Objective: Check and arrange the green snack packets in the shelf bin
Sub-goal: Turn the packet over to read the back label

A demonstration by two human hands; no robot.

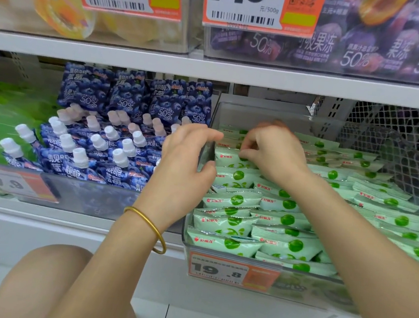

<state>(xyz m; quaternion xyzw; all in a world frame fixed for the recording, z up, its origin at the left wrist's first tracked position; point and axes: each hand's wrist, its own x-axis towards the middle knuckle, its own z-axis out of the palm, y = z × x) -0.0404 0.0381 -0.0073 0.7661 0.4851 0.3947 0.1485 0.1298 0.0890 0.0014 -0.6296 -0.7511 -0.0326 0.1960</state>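
At the left, blue jelly pouches (85, 149) with hard white screw caps stand crowded in a clear bin, their film glossy and soft. Next to them the left hand (184, 161), a thin gold bangle (147, 222) on its wrist, reaches over the left wall of the shelf bin (261, 112). Its fingers are spread and relaxed, gripping nothing, with the thumb down by the wall; whether it touches the wall I cannot tell. A careless sweep here could likely knock the nearest pouches over, or push the light plastic bin askew on the shelf. Just to the right, the right hand (275, 151) has its fingers curled, pinching the crimped top edge of the rear packet (229, 160) at the bin's back left corner. Tugging on that thin seal might tear it, and lifting one out could let its slippery neighbours slump. The green snack packets (285, 243) fill the bin in overlapping rows: flat, pillow-shaped, pale matte film with serrated ends. An orange price tag (231, 271) fronts the bin, and a wire mesh basket (402, 145) stands at far right.
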